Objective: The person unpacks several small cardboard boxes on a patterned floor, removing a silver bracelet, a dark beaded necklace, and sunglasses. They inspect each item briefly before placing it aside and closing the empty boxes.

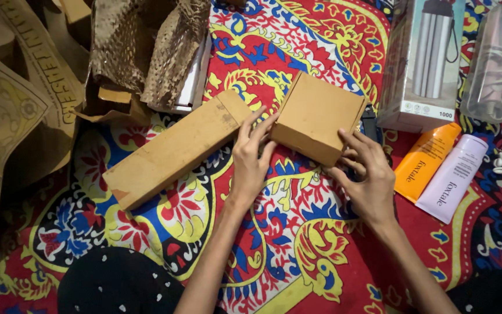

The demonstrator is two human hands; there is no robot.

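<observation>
- Covering the whole floor, a red patterned cloth with blue and yellow floral scrolls [297, 256] serves as the work surface, so everything lies flat within arm's reach.
- Crumpled brown wrapping paper and honeycomb packing paper [140, 52] sit pushed to the upper left, out of the way of the hands.
- A long, flat brown cardboard box [175, 152] lies diagonally on the cloth, just beside the left hand and apart from its grip.
- A tall printed carton picturing a steel flask [422, 64] rests at upper right, with a clear plastic container [495, 64] next to it.
- The small square brown cardboard box [318, 116] is at the centre, tilted with its near edge raised off the cloth, propped between both hands.
- The left hand [251, 157] has its fingers partly spread and pressed against the box's left corner, steadying it.
- The right hand [364, 174] curls around the lower right edge, fingers bent under it, bearing the tilt.
- An orange tube [425, 163] and a lilac tube [454, 177] lie side by side to the right, well clear of the hands.
</observation>
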